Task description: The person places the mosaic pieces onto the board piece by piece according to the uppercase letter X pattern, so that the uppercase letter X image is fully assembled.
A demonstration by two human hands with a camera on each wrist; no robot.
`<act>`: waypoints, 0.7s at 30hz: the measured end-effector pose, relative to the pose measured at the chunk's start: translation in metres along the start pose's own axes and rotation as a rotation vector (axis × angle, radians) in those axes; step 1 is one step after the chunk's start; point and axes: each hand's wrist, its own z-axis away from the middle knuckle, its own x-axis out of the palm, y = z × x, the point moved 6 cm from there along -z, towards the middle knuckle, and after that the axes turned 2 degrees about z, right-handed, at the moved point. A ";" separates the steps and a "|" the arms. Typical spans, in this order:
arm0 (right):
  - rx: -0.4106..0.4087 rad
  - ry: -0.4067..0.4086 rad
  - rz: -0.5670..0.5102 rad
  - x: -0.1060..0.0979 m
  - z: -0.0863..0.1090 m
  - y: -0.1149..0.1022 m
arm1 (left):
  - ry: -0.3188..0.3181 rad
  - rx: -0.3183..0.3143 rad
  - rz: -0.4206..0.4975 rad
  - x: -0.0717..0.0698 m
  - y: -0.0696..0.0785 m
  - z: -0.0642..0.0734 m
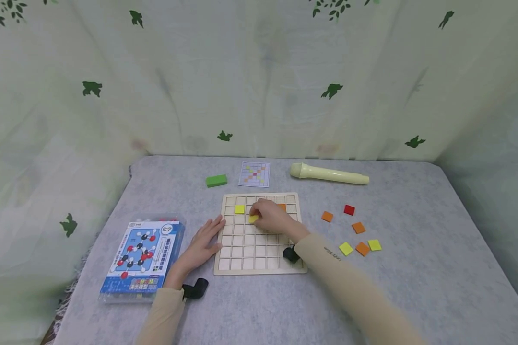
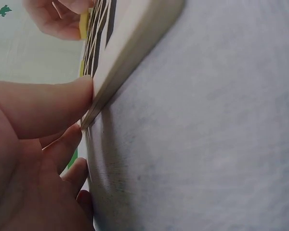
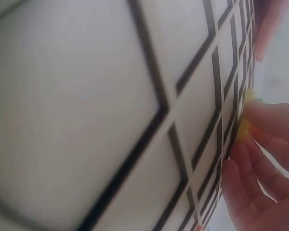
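Pinching a yellow tile (image 1: 253, 219) in the right hand's grip (image 1: 273, 216), at the far half of the gridded board (image 1: 243, 251). Touching the board's left edge with the left hand (image 1: 202, 244), straight-fingered. Noted beyond, on the surface (image 1: 250, 306): pattern card (image 1: 254, 174), green block (image 1: 216, 180).

left hand (image 1: 202, 243): extended forward | right hand (image 1: 274, 216): curled, pinching

Grey table (image 1: 423, 287): board (image 1: 243, 251), box (image 1: 140, 258), green block (image 1: 216, 180), card (image 1: 254, 174), pale rod (image 1: 330, 174), loose tiles (image 1: 362, 248).

Orange tile (image 1: 282, 207) partly hidden behind right grip (image 1: 274, 217)
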 end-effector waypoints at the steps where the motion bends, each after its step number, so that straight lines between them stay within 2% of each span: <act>1: 0.010 -0.008 0.007 0.002 -0.002 -0.001 | -0.002 -0.005 -0.003 0.000 0.000 0.000; 8: 0.055 -0.010 0.041 0.008 -0.009 -0.006 | -0.002 -0.018 0.000 0.000 -0.001 -0.001; 12: 0.062 -0.001 0.000 0.005 -0.006 -0.005 | 0.009 -0.006 -0.012 0.000 -0.002 0.000; 17: 0.098 0.058 -0.073 -0.014 0.017 0.013 | 0.014 0.001 -0.007 0.000 -0.001 0.000; 21: 0.144 0.134 -0.108 -0.038 0.049 0.044 | 0.015 -0.001 0.006 0.000 0.001 0.000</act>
